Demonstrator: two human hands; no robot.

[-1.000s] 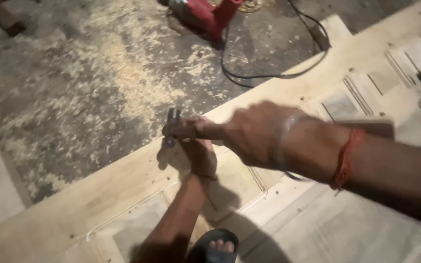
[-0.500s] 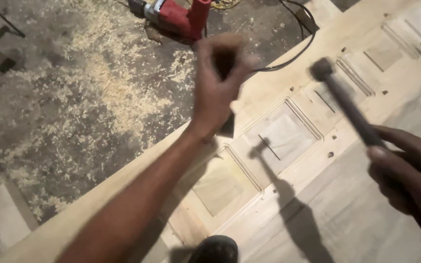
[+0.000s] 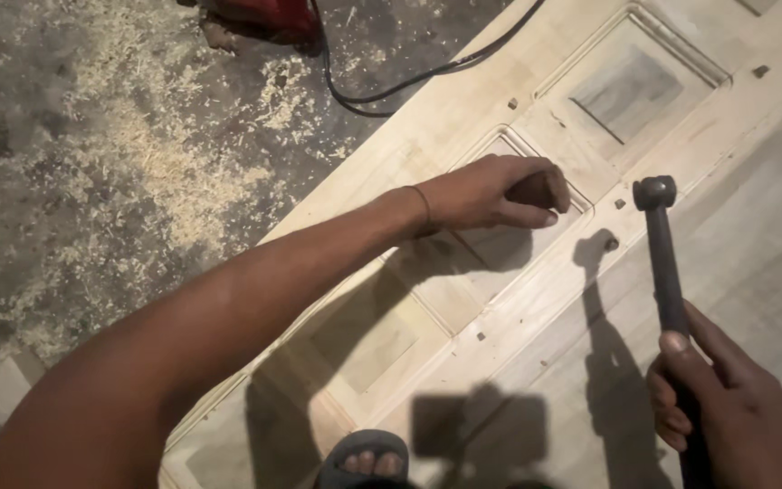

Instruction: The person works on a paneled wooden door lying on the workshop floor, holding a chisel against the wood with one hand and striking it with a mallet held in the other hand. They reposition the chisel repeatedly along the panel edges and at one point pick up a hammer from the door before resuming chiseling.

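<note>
A pale wooden door [image 3: 463, 109] with recessed panels lies flat across the floor. My left hand [image 3: 500, 192] reaches out over it, fingers curled in over the edge of a recessed panel; what it pinches, if anything, is hidden. My right hand [image 3: 726, 412] grips the handle of a dark hammer [image 3: 664, 254] at the lower right, its head raised above the door's middle rail. Small dark pegs [image 3: 610, 243] stick up from the rail close to the hammer head.
Sawdust [image 3: 165, 172] covers the concrete floor at the left. A red power tool [image 3: 264, 14] and its black cord [image 3: 409, 86] lie at the top. My sandalled foot [image 3: 364, 462] rests on the door at the bottom edge.
My left hand has come down from mid-air onto the door panel. The hammer has swung from the upper right to an upright position near the rail.
</note>
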